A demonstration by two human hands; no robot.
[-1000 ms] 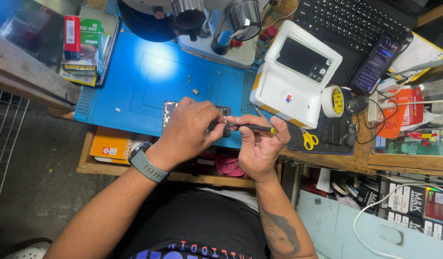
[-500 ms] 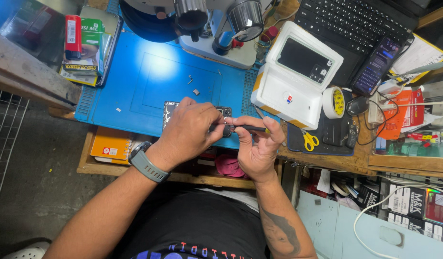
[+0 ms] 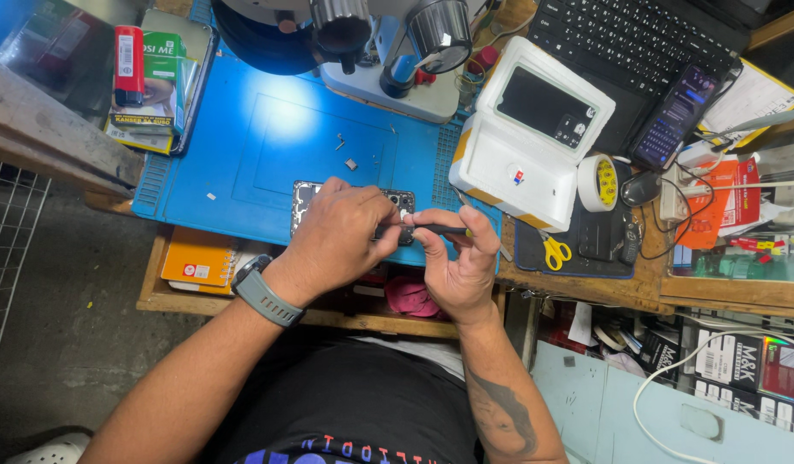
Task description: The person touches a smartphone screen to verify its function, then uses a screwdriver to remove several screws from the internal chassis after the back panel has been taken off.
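At mid-frame, the left hand [image 3: 341,236] lies curled over an opened phone [image 3: 306,199] on the blue mat [image 3: 233,146], pressing it down. The right hand [image 3: 457,258] pinches a dark slim tool [image 3: 435,229] between thumb and fingers, tip at the phone's camera end. A white foam box [image 3: 521,137] sits upper right on the desk [image 3: 646,288]

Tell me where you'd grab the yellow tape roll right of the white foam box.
Probably pinch the tape roll across its outer rim, coming from above. It seems to lie flat with its hole up; the white foam box crowds its left side.
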